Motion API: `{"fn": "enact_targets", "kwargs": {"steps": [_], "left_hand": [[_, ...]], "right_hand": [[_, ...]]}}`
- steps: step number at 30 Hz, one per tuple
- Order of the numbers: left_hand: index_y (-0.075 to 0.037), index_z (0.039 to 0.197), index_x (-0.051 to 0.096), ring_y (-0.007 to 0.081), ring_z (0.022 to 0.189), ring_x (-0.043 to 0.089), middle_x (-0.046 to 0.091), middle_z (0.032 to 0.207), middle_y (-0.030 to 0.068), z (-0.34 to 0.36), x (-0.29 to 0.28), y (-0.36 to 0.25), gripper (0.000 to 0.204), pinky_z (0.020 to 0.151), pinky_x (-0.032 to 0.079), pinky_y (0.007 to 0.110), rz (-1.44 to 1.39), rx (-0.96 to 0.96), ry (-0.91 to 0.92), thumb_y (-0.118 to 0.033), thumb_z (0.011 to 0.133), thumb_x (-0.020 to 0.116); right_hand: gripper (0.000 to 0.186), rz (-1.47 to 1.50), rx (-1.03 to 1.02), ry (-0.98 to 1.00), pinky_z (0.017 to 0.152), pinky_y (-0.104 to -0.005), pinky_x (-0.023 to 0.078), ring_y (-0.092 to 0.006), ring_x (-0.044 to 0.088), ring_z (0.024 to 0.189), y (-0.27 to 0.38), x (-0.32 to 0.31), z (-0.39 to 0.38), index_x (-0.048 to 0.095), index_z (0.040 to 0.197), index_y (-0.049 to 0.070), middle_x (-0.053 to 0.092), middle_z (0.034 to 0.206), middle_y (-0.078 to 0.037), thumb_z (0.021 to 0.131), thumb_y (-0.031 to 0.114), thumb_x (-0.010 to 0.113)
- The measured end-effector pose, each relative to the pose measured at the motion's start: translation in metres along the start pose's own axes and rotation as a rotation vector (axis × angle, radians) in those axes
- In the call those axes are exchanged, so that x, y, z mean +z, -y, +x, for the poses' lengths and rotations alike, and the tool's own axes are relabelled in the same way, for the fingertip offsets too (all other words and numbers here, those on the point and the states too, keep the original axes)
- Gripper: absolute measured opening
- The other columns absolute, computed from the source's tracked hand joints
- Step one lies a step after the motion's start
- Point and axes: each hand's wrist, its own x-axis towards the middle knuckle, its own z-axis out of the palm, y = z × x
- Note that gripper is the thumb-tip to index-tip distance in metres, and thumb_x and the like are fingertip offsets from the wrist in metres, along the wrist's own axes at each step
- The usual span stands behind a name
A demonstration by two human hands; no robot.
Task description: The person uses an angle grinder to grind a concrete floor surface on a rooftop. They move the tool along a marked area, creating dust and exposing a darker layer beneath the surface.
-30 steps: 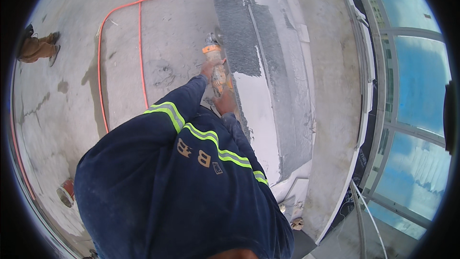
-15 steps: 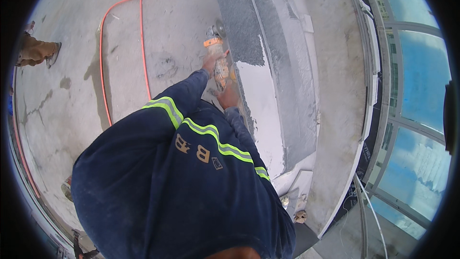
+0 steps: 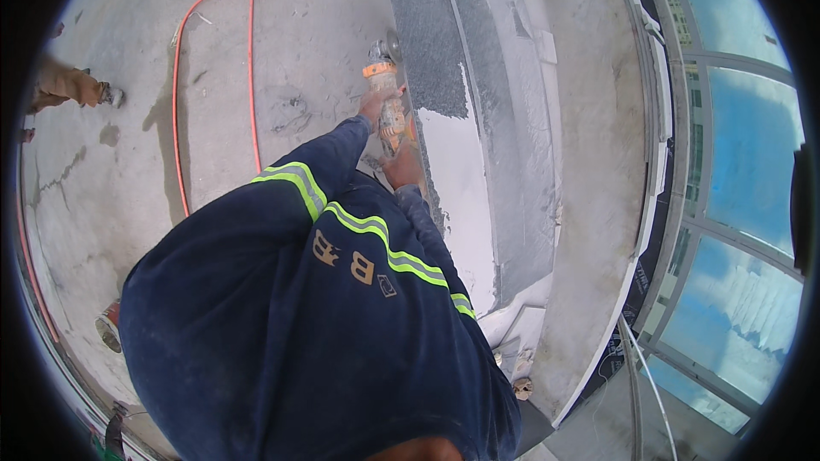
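Both my hands are closed around an angle grinder [image 3: 392, 120] with an orange collar, dusted pale all over. My left hand [image 3: 376, 106] wraps its body below the collar, and my right hand [image 3: 402, 168] grips its rear end. The round disc [image 3: 394, 45] stands at the left edge of a dark grey stone slab [image 3: 427, 43]; whether it touches cannot be made out. White coating [image 3: 461, 196] with a ragged upper border covers the slab's nearer part. A second grey slab [image 3: 512, 162], filmed with dust, lies to its right.
An orange hose [image 3: 178, 102] loops over the concrete floor [image 3: 102, 171] on the left. Another person's brown-trousered leg [image 3: 73, 88] shows at far left. A can [image 3: 109, 326] stands near my left side. Glass panes [image 3: 756, 154] line the right, beyond a pale ledge [image 3: 598, 162].
The view has shifted slightly. My hands and the grinder keep nearly the same place at the slab's edge. The other person's foot at far left has moved.
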Motion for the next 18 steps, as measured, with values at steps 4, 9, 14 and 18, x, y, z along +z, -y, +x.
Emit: {"fn": "enact_targets", "kwargs": {"steps": [4,9,14,18], "left_hand": [[-0.002,0.105,0.059,0.0213,0.070,0.069,0.068,0.087,0.0135,0.006,-0.002,-0.002,0.031,0.061,0.060,0.038,0.014,-0.001,0.013,-0.020,0.082,0.070],[-0.003,0.103,0.061,0.0213,0.070,0.068,0.068,0.087,0.0127,0.007,-0.003,-0.002,0.029,0.061,0.060,0.038,-0.005,-0.023,0.033,-0.020,0.082,0.070],[-0.003,0.104,0.060,0.0215,0.071,0.068,0.066,0.088,0.0119,-0.005,-0.002,0.001,0.030,0.064,0.060,0.039,0.007,-0.009,0.003,-0.020,0.081,0.070],[-0.002,0.107,0.057,0.0223,0.072,0.068,0.065,0.087,0.0115,-0.013,0.001,-0.001,0.034,0.065,0.060,0.041,0.002,-0.025,0.006,-0.019,0.080,0.071]], "right_hand": [[0.057,0.017,0.024,0.017,0.085,-0.0497,0.048,-0.0443,0.059,0.104,0.005,-0.001,0.004,0.049,0.112,-0.002,0.061,0.106,-0.028,0.072,0.027,0.076],[0.061,0.023,0.052,0.055,0.086,-0.0501,0.048,-0.0439,0.058,0.105,0.002,0.000,0.006,0.048,0.118,-0.001,0.061,0.109,-0.028,0.072,0.028,0.075],[0.086,-0.114,-0.041,0.023,0.080,-0.0510,0.050,-0.0446,0.064,0.095,-0.003,0.003,-0.003,0.032,0.139,-0.002,0.065,0.103,-0.028,0.076,0.038,0.075],[0.088,-0.127,-0.037,0.024,0.080,-0.0503,0.050,-0.0430,0.064,0.095,-0.005,0.003,-0.008,0.032,0.140,-0.004,0.065,0.104,-0.027,0.076,0.038,0.075]]}}
